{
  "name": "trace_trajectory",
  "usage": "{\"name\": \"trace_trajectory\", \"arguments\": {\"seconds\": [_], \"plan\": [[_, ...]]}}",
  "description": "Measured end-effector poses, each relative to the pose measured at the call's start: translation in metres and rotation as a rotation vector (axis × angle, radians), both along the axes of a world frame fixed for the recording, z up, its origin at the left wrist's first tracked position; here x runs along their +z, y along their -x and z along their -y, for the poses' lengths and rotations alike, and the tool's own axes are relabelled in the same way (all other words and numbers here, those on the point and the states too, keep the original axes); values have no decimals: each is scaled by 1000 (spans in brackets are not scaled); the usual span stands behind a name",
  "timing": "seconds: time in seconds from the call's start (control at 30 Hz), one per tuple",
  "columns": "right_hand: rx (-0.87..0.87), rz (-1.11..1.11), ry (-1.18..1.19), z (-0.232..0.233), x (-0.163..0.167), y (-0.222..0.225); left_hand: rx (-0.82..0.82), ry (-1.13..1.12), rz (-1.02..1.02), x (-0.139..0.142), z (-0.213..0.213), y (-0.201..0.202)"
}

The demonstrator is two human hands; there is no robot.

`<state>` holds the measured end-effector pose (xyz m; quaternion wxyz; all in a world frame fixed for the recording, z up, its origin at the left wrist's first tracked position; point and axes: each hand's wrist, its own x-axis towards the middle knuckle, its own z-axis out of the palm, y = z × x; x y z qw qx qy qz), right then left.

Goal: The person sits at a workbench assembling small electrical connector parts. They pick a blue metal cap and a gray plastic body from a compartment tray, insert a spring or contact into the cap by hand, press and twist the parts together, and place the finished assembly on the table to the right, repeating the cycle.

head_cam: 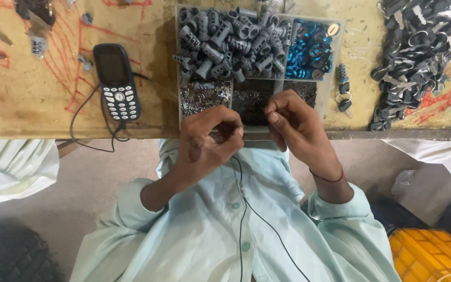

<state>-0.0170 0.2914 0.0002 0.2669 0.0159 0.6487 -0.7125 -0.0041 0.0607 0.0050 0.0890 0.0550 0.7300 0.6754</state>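
1. The left hand (pixel 210 138) is curled closed, with its fingertips pressed together on a very small part. The part is too small to name; only a little pale metal shows at the fingertips.
2. The right hand (pixel 293 122) is just beside it. Its thumb and first finger are pinched narrow and they point to the same small part, so the two hands almost touch. It cannot be told if the right hand holds something of its own.
3. Both hands are at the near edge of the wooden bench (pixel 37 99), just above the person's pale green shirt (pixel 204 230). A red thread (pixel 328 179) goes around the right wrist.
4. Directly behind the hands stands a clear tray with compartments (pixel 335 39). The near compartments, which the fingers almost touch, hold tiny metal pieces (pixel 204 98).
5. Further behind the hands, the big compartment is full of grey cylinders (pixel 225 39). To the right of these, a smaller compartment holds blue rings (pixel 306 49).
6. Just right of the tray lies one small key with a ring (pixel 342 86). Well apart to the right is a heap of black-headed keys (pixel 418 52).
7. To the left of the hands a dark blue button phone (pixel 116 81) lies on the bench, and a thin black cable (pixel 87 138) runs from it over the edge.
8. Below and to the right of the hands, a yellow crate (pixel 429 256) stands on the floor.
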Motion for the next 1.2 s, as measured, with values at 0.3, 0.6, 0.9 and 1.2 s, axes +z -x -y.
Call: {"name": "trace_trajectory", "arguments": {"seconds": [0.3, 0.6, 0.9, 1.2], "plan": [[-3, -61, -85, -3, -5, -2, 69, 40, -110, -8, -9, -6], [41, -68, 21, 1, 3, -6, -46, -332, 291, -10, -12, -3], [44, 19, 128, 6, 4, -10, -16, -291, -13, -12, -15, -3], [31, -560, -334, 13, 6, -14, 10, -45, -200, -9, -11, -1]]}}
